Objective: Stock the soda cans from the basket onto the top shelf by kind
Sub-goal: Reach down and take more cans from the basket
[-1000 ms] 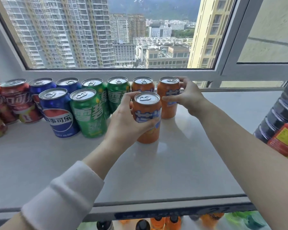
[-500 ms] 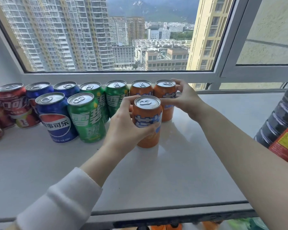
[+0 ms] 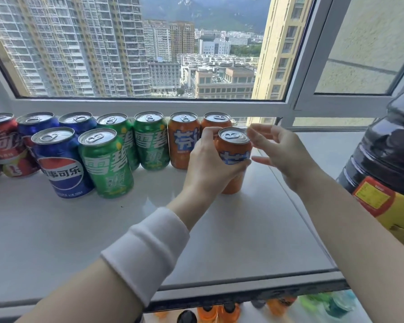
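Soda cans stand along the back of the white top shelf [image 3: 219,241], sorted by colour. Red cans [image 3: 0,141] are at the far left, then blue Pepsi cans [image 3: 61,166], green Sprite cans [image 3: 105,166], and orange cans [image 3: 183,141] by the window. My left hand [image 3: 208,169] grips a front orange can [image 3: 234,148] that stands on the shelf. Another orange can [image 3: 216,120] shows just behind it. My right hand [image 3: 280,155] hovers beside that front can with fingers spread, holding nothing. The basket is out of view.
A large dark bottle [image 3: 387,164] with a yellow and red label stands at the right edge of the shelf. The window frame [image 3: 149,106] runs right behind the cans. Bottle tops [image 3: 219,311] on a lower shelf show below the front edge.
My right hand has let go of the rear orange can and drawn back to the right, open. My left hand still holds the front orange can.
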